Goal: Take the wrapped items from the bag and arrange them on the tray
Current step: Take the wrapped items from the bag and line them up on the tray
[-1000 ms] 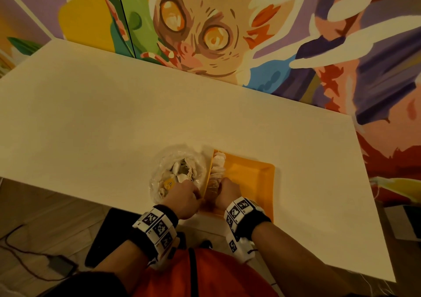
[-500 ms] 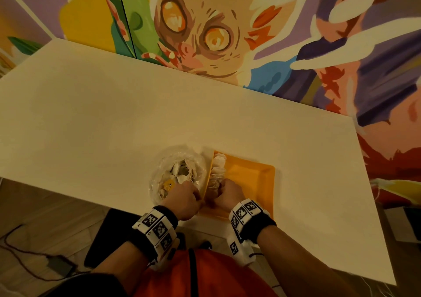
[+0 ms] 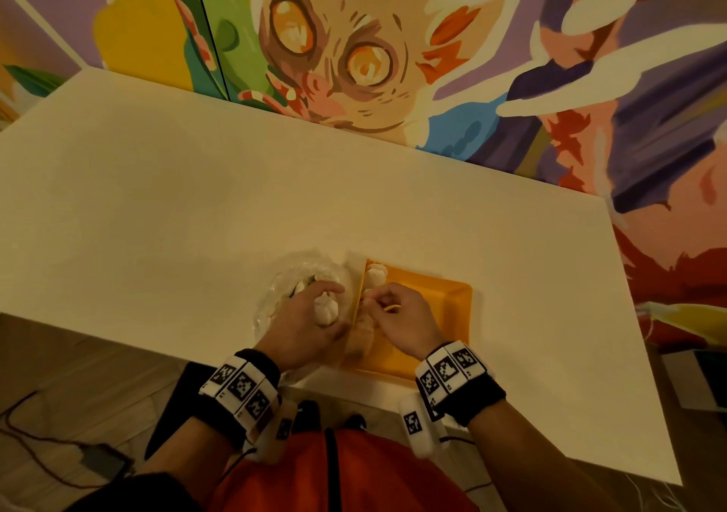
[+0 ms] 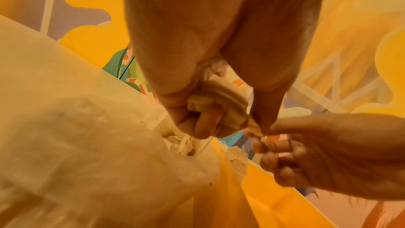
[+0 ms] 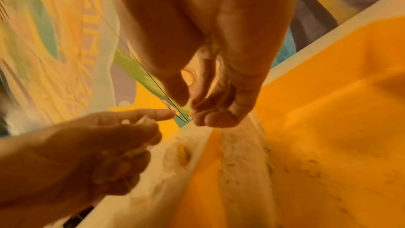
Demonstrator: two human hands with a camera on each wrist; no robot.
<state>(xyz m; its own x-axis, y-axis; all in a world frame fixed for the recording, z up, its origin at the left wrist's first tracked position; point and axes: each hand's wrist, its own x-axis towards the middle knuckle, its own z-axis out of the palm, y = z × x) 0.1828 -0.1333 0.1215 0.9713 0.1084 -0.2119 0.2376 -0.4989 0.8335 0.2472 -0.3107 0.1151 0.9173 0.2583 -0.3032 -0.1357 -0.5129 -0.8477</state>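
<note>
Left hand [image 3: 303,323] now lifting wrapped item [image 3: 327,309] from bag [image 3: 275,295], right hand [image 3: 405,315] loosely curled over tray [image 3: 452,307]

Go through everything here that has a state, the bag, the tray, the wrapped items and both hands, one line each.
Bag: open, on the table, beside the tray.
Tray: flat on the table, wrapped items lined along its left edge.
Left hand: grips a white wrapped item, above the bag.
Right hand: over the tray, fingers curled; whether it holds anything is unclear.
</note>
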